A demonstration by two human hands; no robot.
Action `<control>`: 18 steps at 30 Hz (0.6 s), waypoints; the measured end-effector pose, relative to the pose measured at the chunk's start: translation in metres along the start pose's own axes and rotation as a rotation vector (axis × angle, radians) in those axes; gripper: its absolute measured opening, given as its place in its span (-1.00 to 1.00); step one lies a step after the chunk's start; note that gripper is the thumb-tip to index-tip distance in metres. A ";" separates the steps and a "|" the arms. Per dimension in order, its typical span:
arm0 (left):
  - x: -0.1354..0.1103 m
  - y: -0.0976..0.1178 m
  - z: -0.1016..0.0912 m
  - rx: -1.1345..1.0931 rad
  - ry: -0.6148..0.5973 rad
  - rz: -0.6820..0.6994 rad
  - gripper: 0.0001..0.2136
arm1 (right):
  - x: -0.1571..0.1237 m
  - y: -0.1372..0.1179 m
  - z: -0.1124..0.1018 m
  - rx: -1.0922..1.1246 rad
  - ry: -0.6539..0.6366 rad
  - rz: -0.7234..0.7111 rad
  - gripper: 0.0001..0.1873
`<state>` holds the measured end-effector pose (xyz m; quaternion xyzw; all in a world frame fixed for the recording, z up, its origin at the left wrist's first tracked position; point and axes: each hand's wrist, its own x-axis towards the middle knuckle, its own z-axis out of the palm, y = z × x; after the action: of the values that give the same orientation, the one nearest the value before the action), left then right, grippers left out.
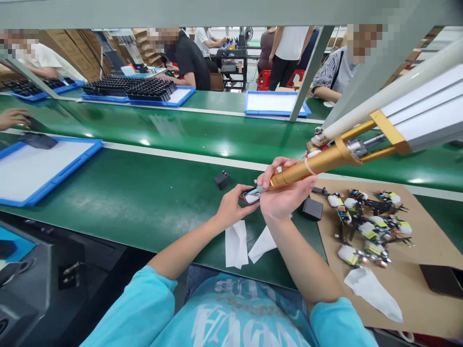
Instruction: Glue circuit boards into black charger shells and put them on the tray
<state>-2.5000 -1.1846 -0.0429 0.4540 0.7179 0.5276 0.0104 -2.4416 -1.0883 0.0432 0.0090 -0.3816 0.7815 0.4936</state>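
Above the green bench, my left hand is closed around a small black casing, tilted so its open side shows something pale inside. My right hand is wrapped round the lower end of a gold tube-shaped tool, with its fingertips by the grey tip. That tip points into the casing. A black plug adapter with pins stands behind my left hand. Another black casing lies right of my right wrist. White paper pieces lie below my hands.
Brown cardboard at right carries several wired circuit assemblies, a white cloth-like piece and a dark phone-like slab. A blue-rimmed tray sits left. The tool's white arm crosses the upper right. People work beyond.
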 end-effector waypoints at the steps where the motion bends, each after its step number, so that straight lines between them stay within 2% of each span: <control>1: 0.000 -0.001 0.000 -0.001 -0.002 -0.008 -0.63 | 0.000 0.000 0.000 0.002 -0.003 0.000 -0.56; 9: 0.003 -0.007 -0.007 0.035 -0.115 -0.160 -0.63 | 0.006 -0.001 0.000 0.013 0.058 0.020 -0.43; 12: 0.007 -0.018 -0.016 0.017 -0.215 -0.206 -0.62 | 0.011 -0.002 -0.003 0.040 0.095 0.033 -0.40; 18: 0.015 -0.047 -0.034 0.157 -0.451 -0.163 -0.62 | 0.023 -0.002 -0.011 0.093 0.170 0.062 -0.40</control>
<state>-2.5558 -1.2015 -0.0570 0.5004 0.7704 0.3528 0.1776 -2.4471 -1.0635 0.0453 -0.0461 -0.3019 0.8111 0.4989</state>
